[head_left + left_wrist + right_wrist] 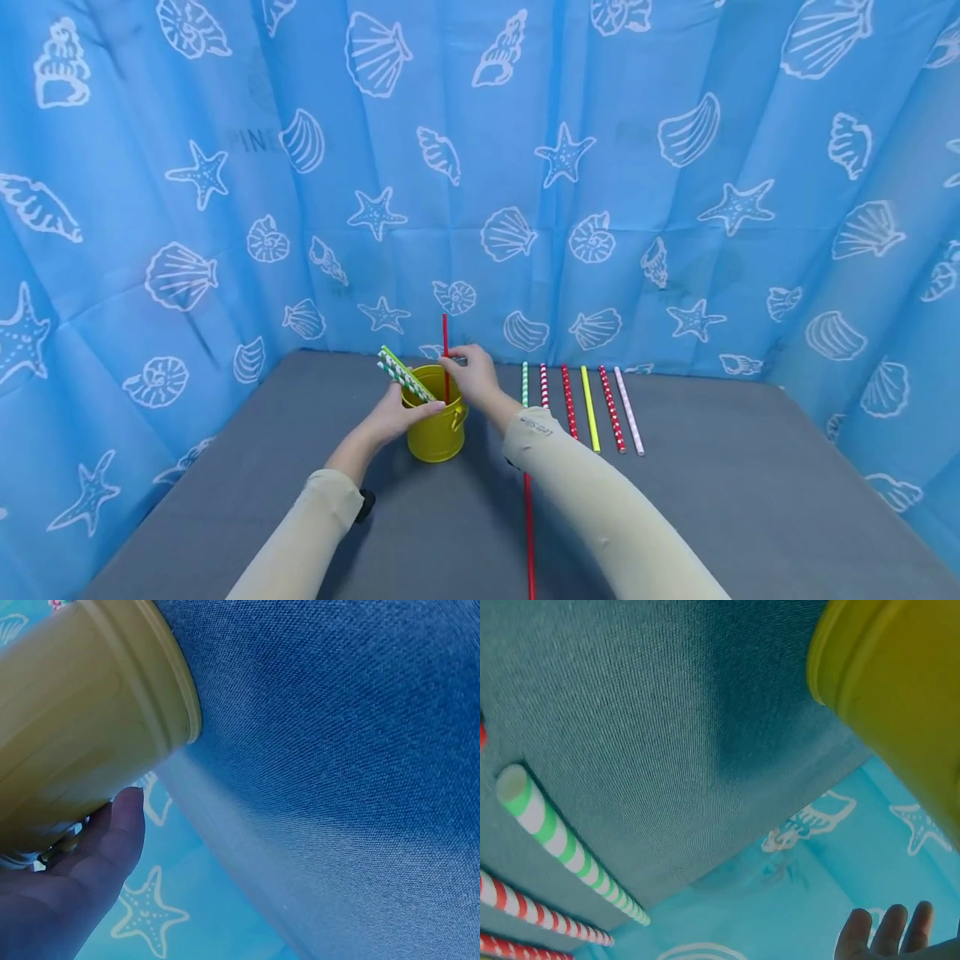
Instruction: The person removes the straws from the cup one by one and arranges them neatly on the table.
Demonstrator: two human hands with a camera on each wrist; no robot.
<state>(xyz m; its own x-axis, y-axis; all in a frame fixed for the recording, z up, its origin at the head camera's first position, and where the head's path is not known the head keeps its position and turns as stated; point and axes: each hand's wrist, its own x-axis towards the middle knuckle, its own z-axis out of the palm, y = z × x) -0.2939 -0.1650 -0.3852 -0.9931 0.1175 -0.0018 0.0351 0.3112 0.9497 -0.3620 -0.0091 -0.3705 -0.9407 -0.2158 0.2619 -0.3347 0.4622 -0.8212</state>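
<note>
A yellow bucket (pixel 435 439) stands upright on the table, its side also large in the left wrist view (pixel 82 712) and right wrist view (pixel 900 682). My left hand (pixel 392 414) grips it near the rim, thumb across the front edge and fingers round the far side. Several green-patterned paper straws (pixel 406 375) lean out of the bucket to the left. In my right hand (pixel 476 379) a plain red straw (pixel 445 335) is pinched nearly upright, its lower end inside the bucket. Only the fingertips (pixel 891 928) of that hand show in the right wrist view.
Right of the bucket lies a row of straws: green striped (pixel 525 383), red striped (pixel 543 386), red dotted (pixel 569 402), yellow (pixel 590 408), another red dotted (pixel 612 408) and pale pink (pixel 629 410). A red straw (pixel 529 537) lies nearer. A blue shell-patterned curtain (pixel 480 183) surrounds the grey table (pixel 720 500).
</note>
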